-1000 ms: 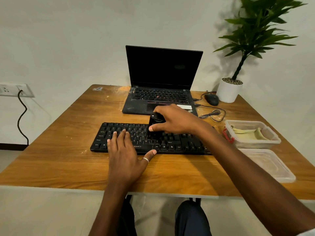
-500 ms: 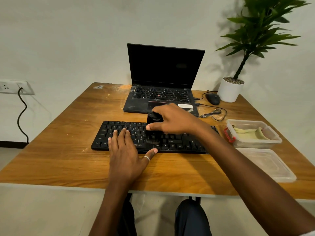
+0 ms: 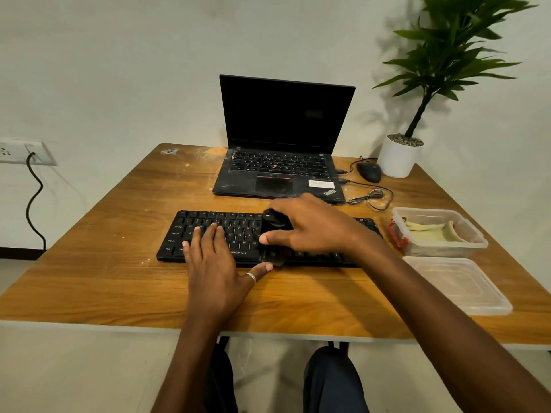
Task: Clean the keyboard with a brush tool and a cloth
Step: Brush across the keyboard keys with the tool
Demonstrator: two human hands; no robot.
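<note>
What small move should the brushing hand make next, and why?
Probably lift the brush tool and start another stroke a little further right. The right hand grips it over the middle of the keyboard, bristles at the near edge, while the left hand lies flat on the left keys, steadying it.

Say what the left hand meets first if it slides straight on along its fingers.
The left hand lies flat on the keyboard. Ahead come its far key rows, then bare table, and perhaps then the laptop's near corner.
</note>
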